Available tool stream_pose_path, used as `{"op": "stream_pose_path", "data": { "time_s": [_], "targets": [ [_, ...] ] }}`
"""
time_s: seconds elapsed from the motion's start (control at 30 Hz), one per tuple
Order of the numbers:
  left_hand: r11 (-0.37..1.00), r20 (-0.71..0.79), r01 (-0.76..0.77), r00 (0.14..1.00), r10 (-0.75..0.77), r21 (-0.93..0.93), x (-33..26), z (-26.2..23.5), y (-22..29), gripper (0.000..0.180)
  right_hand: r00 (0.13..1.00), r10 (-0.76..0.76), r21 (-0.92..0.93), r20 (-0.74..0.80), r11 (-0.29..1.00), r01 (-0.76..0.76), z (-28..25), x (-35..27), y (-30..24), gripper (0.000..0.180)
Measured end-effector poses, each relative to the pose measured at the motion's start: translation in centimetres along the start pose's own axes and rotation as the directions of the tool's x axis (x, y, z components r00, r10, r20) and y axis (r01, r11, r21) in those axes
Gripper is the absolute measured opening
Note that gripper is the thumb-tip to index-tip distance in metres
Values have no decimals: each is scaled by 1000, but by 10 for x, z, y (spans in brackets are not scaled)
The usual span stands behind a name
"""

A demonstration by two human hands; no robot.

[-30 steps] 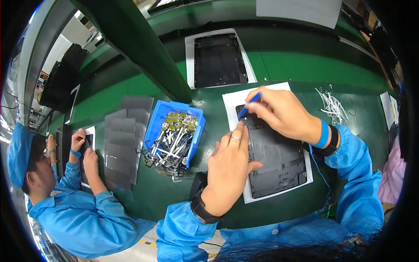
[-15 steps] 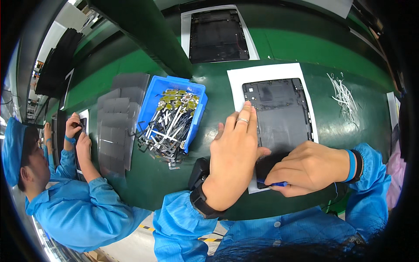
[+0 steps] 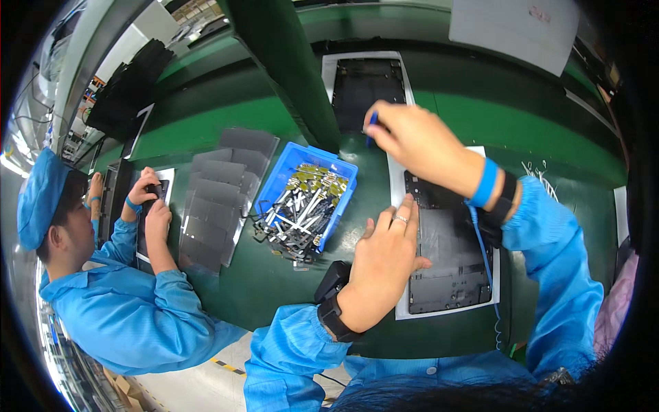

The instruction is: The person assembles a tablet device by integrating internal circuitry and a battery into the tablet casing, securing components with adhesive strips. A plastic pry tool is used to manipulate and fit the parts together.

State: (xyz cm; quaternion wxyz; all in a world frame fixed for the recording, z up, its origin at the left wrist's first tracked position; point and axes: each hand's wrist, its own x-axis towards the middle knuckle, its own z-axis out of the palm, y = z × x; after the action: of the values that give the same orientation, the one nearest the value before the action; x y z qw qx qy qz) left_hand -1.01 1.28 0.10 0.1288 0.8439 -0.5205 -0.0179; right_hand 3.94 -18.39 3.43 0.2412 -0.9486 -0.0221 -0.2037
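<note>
A flat black tablet-like housing (image 3: 446, 240) lies on a white sheet (image 3: 403, 314) in front of me. Along its left edge rests my left hand (image 3: 384, 268), fingers extended and nothing held in it. My right hand (image 3: 422, 144) is raised over the far end of the housing, its fingers closed around a slim blue hand tool (image 3: 372, 129). The tool's tip is too blurred to identify. My right forearm hides the housing's upper right part. A blue coiled cord (image 3: 487, 264) hangs from the right wristband across the housing's right side.
Left of my left hand stands a blue bin (image 3: 341, 206) heaped with flat cables. Beyond it lie overlapping dark sheets (image 3: 213, 206). A green post (image 3: 288, 75) rises behind the bin. Another housing (image 3: 364, 82) lies at the back. A co-worker (image 3: 123, 295) works at the left.
My right hand has lifted the blue tool from the housing's near end to beyond its far end. My left hand stays on the left edge. The whole view has shifted.
</note>
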Motion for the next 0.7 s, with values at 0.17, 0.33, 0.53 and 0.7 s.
{"op": "stream_pose_path", "data": {
  "time_s": [0.17, 0.33, 0.53, 0.7],
  "targets": [
    [999, -43, -23, 999, 21, -33, -4, 7, -2, 95, 997, 78, 84, -12, 993, -77, 19, -2, 6, 36],
    [999, -75, -8, 997, 5, -42, -5, 9, -4, 95, 934, 128, 63, -333, 991, -114, -5, -8, -46, 42],
    [984, 49, 32, 999, -24, -176, -5, 13, -9, 61, 909, -311, 37, 278, 949, 313, 38, -3, -87, 18],
    [988, 29, 60, 998, -57, -140, -6, 28, -9, 61, 853, -322, 132, 411, 947, 294, 61, 7, -84, 3]
  ]
}}
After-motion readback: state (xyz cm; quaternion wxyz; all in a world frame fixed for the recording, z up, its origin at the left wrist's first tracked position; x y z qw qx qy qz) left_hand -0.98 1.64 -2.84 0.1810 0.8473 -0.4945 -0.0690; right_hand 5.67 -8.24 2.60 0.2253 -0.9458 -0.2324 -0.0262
